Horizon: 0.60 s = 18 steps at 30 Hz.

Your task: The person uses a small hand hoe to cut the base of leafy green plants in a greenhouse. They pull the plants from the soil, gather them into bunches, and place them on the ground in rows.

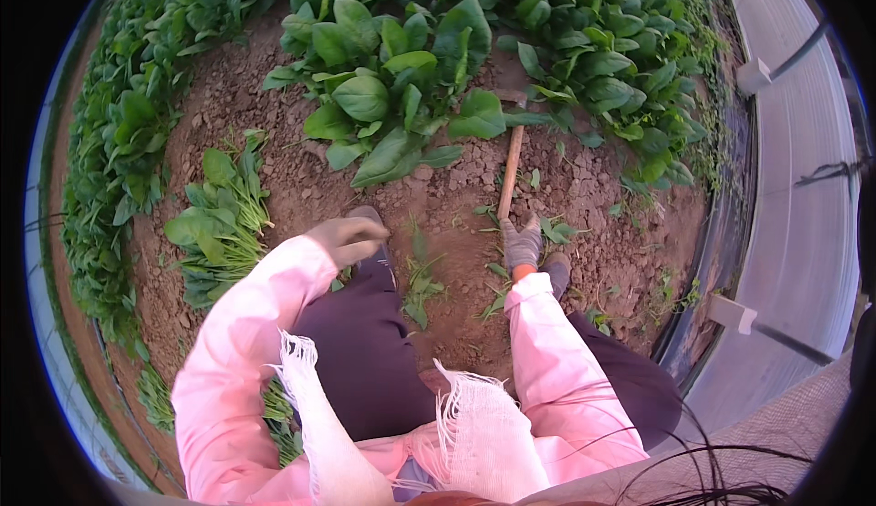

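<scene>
My right hand (523,243), in a grey work glove, is closed round the lower end of a wooden-handled hoe (513,164). The hoe's handle runs forward over the soil, and its metal head is partly hidden among the leaves at the edge of a spinach clump (392,86). Above my left shoe is my left hand (349,239), in a brownish glove. Its fingers are loosely bent and a little apart, with nothing visible in them. Left of it lies a pile of cut spinach (224,219), stems toward the middle.
Standing spinach rows (128,159) grow along the left and far side. Loose leaves and weeds (422,282) lie on the soil between my feet. To the right, black plastic edging (721,250) and a translucent sheet wall (798,150) with metal poles border the bed.
</scene>
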Each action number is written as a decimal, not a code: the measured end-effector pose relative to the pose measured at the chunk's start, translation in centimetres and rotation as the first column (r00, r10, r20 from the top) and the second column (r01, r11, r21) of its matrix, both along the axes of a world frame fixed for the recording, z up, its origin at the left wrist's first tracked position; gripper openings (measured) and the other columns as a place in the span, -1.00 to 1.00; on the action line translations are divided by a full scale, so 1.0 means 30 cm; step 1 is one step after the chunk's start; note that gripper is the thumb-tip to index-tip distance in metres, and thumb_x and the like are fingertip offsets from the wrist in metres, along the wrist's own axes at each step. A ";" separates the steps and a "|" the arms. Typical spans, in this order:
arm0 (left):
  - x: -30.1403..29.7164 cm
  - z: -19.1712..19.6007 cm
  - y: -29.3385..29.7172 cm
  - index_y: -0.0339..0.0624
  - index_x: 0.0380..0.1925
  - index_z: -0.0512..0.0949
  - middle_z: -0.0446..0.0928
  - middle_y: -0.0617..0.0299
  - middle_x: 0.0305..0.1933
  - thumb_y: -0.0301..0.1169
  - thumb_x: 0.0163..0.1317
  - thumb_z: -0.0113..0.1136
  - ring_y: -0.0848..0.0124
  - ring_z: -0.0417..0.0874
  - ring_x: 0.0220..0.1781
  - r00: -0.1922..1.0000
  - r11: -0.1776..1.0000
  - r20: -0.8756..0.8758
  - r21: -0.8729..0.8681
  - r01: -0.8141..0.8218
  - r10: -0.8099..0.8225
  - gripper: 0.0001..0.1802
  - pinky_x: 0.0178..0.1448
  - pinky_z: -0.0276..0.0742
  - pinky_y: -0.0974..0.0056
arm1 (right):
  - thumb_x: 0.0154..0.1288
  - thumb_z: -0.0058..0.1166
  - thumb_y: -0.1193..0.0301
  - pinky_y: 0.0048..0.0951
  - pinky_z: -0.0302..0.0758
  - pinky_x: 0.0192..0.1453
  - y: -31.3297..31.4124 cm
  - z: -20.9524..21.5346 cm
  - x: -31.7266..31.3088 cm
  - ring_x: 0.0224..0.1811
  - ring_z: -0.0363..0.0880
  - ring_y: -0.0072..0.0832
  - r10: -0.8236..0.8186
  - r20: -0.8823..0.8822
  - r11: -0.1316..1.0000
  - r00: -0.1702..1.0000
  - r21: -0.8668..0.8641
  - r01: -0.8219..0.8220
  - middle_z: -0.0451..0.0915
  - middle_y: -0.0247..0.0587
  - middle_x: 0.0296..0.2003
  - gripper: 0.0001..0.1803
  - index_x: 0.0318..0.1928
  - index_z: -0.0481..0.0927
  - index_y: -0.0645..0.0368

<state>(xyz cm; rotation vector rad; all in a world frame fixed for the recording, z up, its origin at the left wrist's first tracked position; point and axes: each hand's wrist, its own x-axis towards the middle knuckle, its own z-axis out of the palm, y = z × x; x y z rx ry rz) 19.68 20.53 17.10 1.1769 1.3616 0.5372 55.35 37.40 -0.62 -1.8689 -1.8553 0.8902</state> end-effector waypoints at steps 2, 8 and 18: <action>0.134 0.002 0.213 -0.23 0.16 0.51 0.57 0.12 0.17 -0.28 0.43 0.08 0.34 0.53 0.24 0.982 0.983 0.164 -0.143 0.119 -0.095 -0.61 0.33 0.41 0.23 | 0.12 0.39 0.31 -0.16 0.47 0.15 -0.008 0.081 -0.081 0.04 0.57 0.00 -0.045 -0.173 0.981 0.984 -0.196 0.010 0.59 0.17 -0.05 -0.37 0.11 0.46 0.41; 0.295 -0.396 0.690 -0.17 0.22 0.44 0.51 -0.05 0.19 -0.16 0.40 0.10 0.04 0.52 0.25 0.931 0.947 -0.296 0.170 0.274 -0.216 -0.52 0.34 0.40 0.09 | 0.13 0.37 0.10 -0.05 0.49 0.11 0.073 0.108 -0.182 0.01 0.57 0.06 0.033 0.166 0.962 0.986 -0.271 0.013 0.58 0.21 -0.08 -0.41 -0.01 0.55 0.32; 0.028 -0.569 0.972 0.03 0.51 0.03 0.08 0.06 0.57 -0.03 0.06 0.34 0.14 0.09 0.58 -0.105 0.743 -0.994 -0.094 0.663 -0.032 0.05 0.67 -0.31 -0.03 | 0.11 0.40 0.07 -0.09 0.51 0.18 0.273 0.165 -0.288 0.09 0.56 -0.01 0.203 0.313 0.928 0.928 -0.363 -0.080 0.55 0.10 0.02 -0.27 0.15 0.46 0.28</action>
